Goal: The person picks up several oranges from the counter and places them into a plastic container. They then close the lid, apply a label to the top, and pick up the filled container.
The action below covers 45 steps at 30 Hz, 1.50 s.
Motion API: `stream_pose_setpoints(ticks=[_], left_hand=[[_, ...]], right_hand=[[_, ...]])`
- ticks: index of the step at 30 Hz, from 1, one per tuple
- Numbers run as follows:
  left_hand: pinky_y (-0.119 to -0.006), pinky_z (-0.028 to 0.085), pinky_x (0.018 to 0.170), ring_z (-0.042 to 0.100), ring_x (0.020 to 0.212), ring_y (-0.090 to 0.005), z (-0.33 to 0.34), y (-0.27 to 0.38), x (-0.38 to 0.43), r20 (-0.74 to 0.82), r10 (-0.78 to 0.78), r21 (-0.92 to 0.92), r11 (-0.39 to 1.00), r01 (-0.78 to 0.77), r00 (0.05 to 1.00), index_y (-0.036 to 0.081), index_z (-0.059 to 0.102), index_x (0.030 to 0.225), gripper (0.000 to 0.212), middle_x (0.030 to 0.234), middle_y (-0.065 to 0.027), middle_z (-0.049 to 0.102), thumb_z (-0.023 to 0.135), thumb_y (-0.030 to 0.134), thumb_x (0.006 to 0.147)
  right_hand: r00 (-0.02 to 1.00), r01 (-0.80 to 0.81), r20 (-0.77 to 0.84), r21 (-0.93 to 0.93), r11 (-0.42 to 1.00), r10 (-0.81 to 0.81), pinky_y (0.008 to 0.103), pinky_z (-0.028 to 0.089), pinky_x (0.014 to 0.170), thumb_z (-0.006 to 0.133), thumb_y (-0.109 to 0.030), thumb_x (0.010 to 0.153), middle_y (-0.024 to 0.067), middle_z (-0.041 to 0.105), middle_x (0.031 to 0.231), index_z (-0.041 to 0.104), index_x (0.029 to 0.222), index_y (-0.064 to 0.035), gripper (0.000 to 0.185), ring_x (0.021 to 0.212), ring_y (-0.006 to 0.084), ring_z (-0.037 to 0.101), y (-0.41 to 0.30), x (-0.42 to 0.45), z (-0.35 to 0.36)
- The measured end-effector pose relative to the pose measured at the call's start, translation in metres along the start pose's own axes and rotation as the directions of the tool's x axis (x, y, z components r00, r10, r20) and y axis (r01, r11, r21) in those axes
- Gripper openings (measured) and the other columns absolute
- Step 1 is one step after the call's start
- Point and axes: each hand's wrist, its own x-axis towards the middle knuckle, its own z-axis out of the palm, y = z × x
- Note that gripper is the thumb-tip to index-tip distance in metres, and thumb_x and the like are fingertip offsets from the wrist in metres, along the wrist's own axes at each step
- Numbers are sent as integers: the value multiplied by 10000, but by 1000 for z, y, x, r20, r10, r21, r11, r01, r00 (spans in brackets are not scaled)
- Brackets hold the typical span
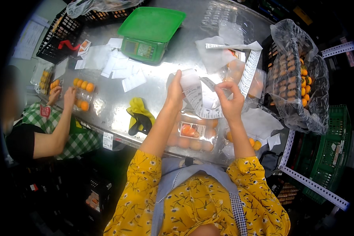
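Note:
My left hand (176,91) holds a roll of printed paper labels (192,85), from which a strip loops down and to the right. Between the thumb and fingers of my right hand (230,98) is the edge of a small label (208,83). Below both hands lies a closed clear plastic tray of orange fruit (195,144) with a picture card inside its lid. A longer label strip (250,69) runs behind my right hand, over other packed trays. Near my right forearm, loose orange fruit (256,144) sits in a clear tray, partly hidden.
A green weighing scale (152,25) stands at the back, with white cards (121,63) beside it. Yellow-and-black gloves (140,115) lie left of my left forearm. At the right stands a plastic-lined black crate (298,76) of fruit. A co-worker's hands (69,97) touch trays at the left.

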Motion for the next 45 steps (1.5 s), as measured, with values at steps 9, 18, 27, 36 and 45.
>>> stream_pose_setpoints(ticks=[9, 18, 27, 36, 45], left_hand=[[-301, 487, 709, 629, 855, -194, -4, -22, 42, 74, 199, 623, 756, -201, 977, 4, 632, 1003, 275, 883, -105, 652, 604, 236, 857], [-257, 488, 688, 565, 860, -232, -14, 3, 115, -276, -152, -121, 985, 123, 949, 7, 447, 1255, 559, 1206, -208, 455, 603, 372, 861], [-236, 464, 665, 571, 748, -105, -25, -52, -27, 232, -157, 494, 869, 22, 960, 14, 638, 978, 312, 862, -38, 619, 598, 302, 865], [-203, 472, 638, 584, 681, -100, -52, -76, -85, 67, -172, 517, 848, 113, 983, -6, 650, 900, 177, 812, -46, 646, 678, 147, 817], [-201, 453, 643, 571, 702, -74, -68, -108, -107, 95, -122, 614, 788, 38, 988, 18, 652, 846, 127, 782, -13, 633, 684, 135, 811]], right_hand=[[964, -199, -138, 191, 961, 227, 254, 440, 774, 691, -42, 766, 30, 623, 830, 603, 829, -11, 113, 808, 119, 574, 11, 3, -20], [938, -300, -93, 259, 918, 333, 236, 435, 734, 674, -26, 783, 23, 592, 843, 586, 881, -16, 132, 781, 102, 544, 14, -33, -49], [753, -656, 261, 221, 722, 604, 227, 462, 649, 640, -42, 809, 41, 597, 889, 550, 981, -8, 197, 759, 98, 551, 13, -87, -34], [663, -707, 425, 84, 702, 617, 233, 446, 694, 641, -58, 811, 41, 624, 889, 565, 968, -17, 180, 778, 90, 576, 4, -120, -28], [601, -727, 510, 30, 686, 615, 236, 463, 705, 657, -78, 809, 34, 628, 877, 575, 986, -29, 201, 807, 92, 586, 3, -138, -34]])
